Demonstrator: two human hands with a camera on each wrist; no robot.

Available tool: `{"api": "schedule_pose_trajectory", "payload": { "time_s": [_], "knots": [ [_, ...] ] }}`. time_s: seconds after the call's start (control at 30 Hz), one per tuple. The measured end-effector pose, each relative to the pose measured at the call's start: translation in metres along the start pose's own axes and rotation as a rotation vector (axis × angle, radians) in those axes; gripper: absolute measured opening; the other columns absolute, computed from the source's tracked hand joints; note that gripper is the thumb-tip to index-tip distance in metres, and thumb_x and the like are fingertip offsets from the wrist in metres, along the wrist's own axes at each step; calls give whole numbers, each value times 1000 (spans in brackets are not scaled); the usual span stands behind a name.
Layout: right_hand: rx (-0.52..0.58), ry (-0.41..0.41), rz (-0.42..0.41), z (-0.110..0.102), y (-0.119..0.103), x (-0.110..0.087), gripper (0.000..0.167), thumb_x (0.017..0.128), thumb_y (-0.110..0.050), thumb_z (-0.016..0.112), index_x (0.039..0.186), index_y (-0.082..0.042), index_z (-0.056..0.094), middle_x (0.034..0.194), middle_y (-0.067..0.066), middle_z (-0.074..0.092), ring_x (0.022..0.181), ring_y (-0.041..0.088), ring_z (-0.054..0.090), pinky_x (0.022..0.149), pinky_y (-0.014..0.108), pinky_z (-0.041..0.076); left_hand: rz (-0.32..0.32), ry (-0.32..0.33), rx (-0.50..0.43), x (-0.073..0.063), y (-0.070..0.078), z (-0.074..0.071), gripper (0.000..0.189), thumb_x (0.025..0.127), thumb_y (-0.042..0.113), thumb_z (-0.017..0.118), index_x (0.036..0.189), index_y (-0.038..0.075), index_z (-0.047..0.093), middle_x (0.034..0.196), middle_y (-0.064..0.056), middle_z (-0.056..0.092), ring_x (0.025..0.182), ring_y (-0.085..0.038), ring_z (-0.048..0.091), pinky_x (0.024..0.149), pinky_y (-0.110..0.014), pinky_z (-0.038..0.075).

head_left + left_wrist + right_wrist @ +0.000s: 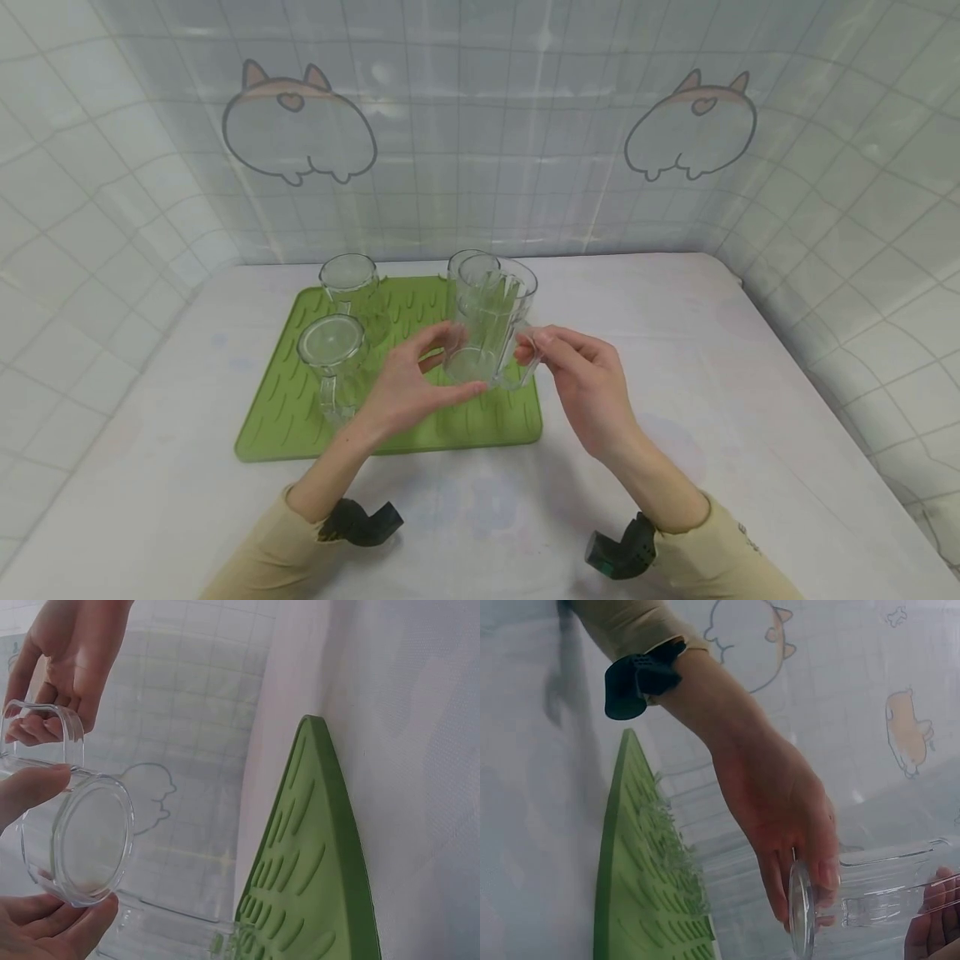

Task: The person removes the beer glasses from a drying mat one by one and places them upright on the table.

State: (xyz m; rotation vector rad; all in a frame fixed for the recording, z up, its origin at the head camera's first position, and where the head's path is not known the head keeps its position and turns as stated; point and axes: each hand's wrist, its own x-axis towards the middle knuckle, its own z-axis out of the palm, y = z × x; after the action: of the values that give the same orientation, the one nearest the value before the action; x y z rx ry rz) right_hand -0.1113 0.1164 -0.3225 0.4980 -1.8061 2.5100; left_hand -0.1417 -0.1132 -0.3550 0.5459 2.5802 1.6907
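Held mug (487, 325): clear glass, pretty much mid-frame, up off the mat with both hands on it. Rim is towards the top of the frame, base (94, 840) lower down. The left wrist view gets a nice look at that base, around the left edge.
Left hand (416, 379): grip is clamped round the body of the mug down near the base, thumb on one side, fingers on the other.
Right hand (588, 375): grip is closed on the handle (528, 372), just right of centre, fingertips poking through the loop.
Green mat (465, 425): bumpy thing, left of centre and running behind the hands, flat on the worktop (675, 333).
Other mugs: three more clear ones. Back-left mug (348, 287) and front-left mug (332, 354) stand on the left half of the mat, near each other. Third mug (453, 279) is behind the held one, so mostly covered.
Wall (495, 108): tile-print grid across the top of the frame, with a cartoon corgi butt upper left (300, 133) and another upper right (690, 129), lol.
Arms: beige sleeves (262, 554), with a black wrist camera (360, 525) on each, bottom of the frame.
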Motion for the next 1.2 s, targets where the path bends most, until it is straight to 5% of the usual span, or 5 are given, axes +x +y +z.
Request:
{"api": "schedule_pose_trajectory", "payload": {
  "time_s": [0.5, 0.77, 1.0, 1.2],
  "knots": [
    [35, -48, 50, 1, 0, -2, 25, 99, -5, 55, 95, -15, 78, 89, -1, 72, 89, 19, 62, 108, 35, 44, -52, -6, -14, -1, 1, -1, 77, 73, 28, 90, 138, 15, 51, 141, -2, 54, 136, -23, 50, 111, -33, 48],
    [13, -31, 49, 2, -1, -3, 23, 99, -5, 56, 95, -13, 77, 88, 0, 72, 90, 20, 63, 108, 36, 45, -116, -14, -21, -2, 6, -5, 92, 72, 35, 91, 149, 20, 43, 150, -1, 48, 139, -25, 48, 111, -44, 48],
    [2, 7, 30, -2, -3, -2, 22, 98, -4, 57, 95, -11, 77, 87, 1, 72, 89, 20, 63, 107, 35, 46, -63, 6, -39, -4, 10, -13, 79, 77, 33, 87, 145, 22, 48, 147, 5, 51, 139, -23, 47, 113, -37, 46],
    [-8, 40, 16, -7, -7, 0, 23, 98, -2, 57, 94, -10, 77, 86, 2, 72, 88, 20, 64, 107, 35, 46, 6, 99, -27, -5, 15, -28, 58, 89, 20, 77, 141, 12, 52, 141, -2, 57, 135, -19, 51, 112, -25, 46]
  ]
}}
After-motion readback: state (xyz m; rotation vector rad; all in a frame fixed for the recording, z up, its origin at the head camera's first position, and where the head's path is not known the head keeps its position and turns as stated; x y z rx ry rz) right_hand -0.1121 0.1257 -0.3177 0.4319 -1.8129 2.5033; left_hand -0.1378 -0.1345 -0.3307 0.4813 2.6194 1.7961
